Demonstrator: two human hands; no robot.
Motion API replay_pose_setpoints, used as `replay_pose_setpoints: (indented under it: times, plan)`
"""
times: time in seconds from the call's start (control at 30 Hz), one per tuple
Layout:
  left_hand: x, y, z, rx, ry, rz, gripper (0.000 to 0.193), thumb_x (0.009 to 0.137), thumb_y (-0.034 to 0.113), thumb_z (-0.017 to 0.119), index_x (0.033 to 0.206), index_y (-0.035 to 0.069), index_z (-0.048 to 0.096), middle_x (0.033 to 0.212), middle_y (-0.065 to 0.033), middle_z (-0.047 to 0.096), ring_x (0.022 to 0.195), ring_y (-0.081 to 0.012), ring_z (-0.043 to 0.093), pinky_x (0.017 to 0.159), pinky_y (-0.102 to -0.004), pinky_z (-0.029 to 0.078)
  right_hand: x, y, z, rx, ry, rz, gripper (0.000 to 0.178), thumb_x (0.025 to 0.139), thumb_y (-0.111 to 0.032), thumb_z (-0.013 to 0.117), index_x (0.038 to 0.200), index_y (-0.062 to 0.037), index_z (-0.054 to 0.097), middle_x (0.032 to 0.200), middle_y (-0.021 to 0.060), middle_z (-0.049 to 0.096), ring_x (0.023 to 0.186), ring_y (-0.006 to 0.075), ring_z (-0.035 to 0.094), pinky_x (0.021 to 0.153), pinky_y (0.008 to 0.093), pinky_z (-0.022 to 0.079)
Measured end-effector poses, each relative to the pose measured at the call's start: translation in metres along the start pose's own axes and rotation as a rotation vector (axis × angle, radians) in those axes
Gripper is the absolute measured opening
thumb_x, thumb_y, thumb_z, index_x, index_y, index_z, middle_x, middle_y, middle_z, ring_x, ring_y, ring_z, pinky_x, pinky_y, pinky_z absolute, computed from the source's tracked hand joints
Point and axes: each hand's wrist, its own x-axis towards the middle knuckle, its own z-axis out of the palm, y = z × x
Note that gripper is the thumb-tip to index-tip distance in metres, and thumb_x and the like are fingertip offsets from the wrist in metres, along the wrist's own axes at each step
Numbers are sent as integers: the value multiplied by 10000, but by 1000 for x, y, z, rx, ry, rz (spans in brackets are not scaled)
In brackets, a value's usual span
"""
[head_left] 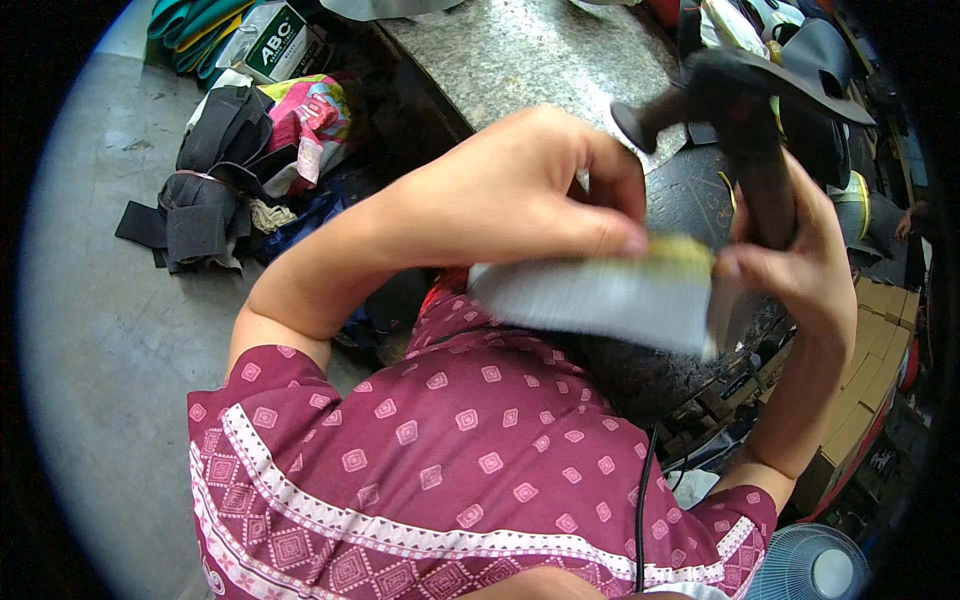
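Observation:
My right hand [815, 255] is wrapped round the dark handle of a hammer [762, 180]. The hammer's black head, with one round face and one long curved end, points up and away from me. In front of my chest, my left hand [540, 195] pinches a flat, curved grey piece with a yellow edge [610, 300]. Motion blurs the piece, so its kind is unclear. Its right end lies close to my right thumb, and I cannot tell whether they touch.
Beyond my hands is a worn, speckled metal worktop [540, 60]. On the floor at left lie bundled dark strips [205, 215], a colourful bag [310, 115] and a white-and-green box [270, 45]. At right are a cardboard box [865, 370] and a fan [815, 570]. A black cord [645, 500] hangs over my shirt.

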Motion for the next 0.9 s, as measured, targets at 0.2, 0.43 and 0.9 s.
replay_pose_setpoints:
  times: [0.2,0.43,0.9]
  plan:
    - [59,-63,-12,589,395,180,250,827,218,765,930,-8,732,822,-185,717,760,-259,724,718,-370,555,61,32,11,-690,416,-291,449,830,-173,804,1220,-51,618,934,96,703,849,193,673,777,338,523]
    - [69,-98,-13,927,410,-5,203,830,305,714,845,105,687,798,-146,705,797,-371,700,721,-489,543,39,40,15,-511,444,-123,401,961,-277,678,1336,-155,608,1071,167,724,970,294,723,855,363,537]
    - [61,-107,-19,846,298,294,104,868,175,701,948,113,721,883,-78,648,836,-314,678,734,-418,542,18,53,42,-521,454,-95,424,951,-271,692,1367,-214,636,1143,163,719,988,328,714,840,394,553]
